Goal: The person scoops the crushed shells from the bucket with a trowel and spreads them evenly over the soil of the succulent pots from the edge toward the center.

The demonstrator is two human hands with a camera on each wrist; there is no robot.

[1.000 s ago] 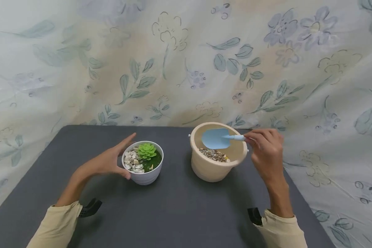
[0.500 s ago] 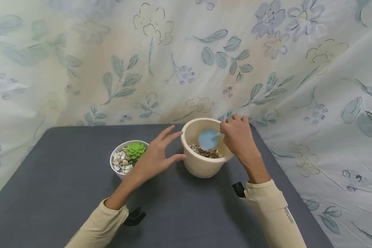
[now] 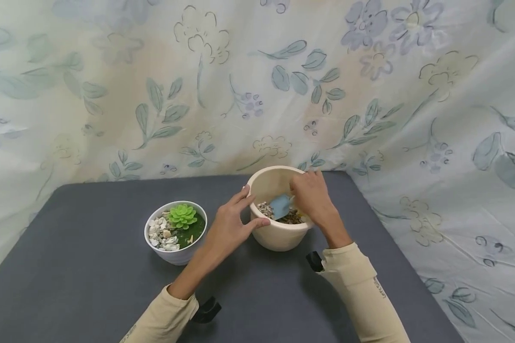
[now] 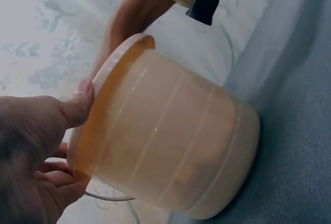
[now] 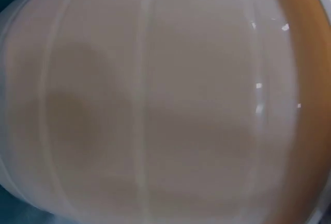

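A cream bucket (image 3: 279, 237) on the grey desk (image 3: 90, 267) is gripped at its rim, from seven to nine o'clock, by the left hand (image 3: 229, 221). A blue trowel (image 3: 280, 206) is clasped by the right hand (image 3: 312, 196) at two o'clock, its blade seemingly dipped into pebbles (image 3: 293, 218). A white succulent pot (image 3: 171, 257) is seen toward eight o'clock.

A creased, pale floral cloth (image 3: 257, 81) hangs behind the dark grey tabletop (image 3: 90, 290).

Here's smooth plastic gleaming on the bucket (image 3: 279, 239), plastic-looking trowel (image 3: 280, 206) too, rough pebbles (image 3: 293, 218), a matt worktop (image 3: 90, 290) and creased, cloth-like backdrop (image 3: 240, 57)!
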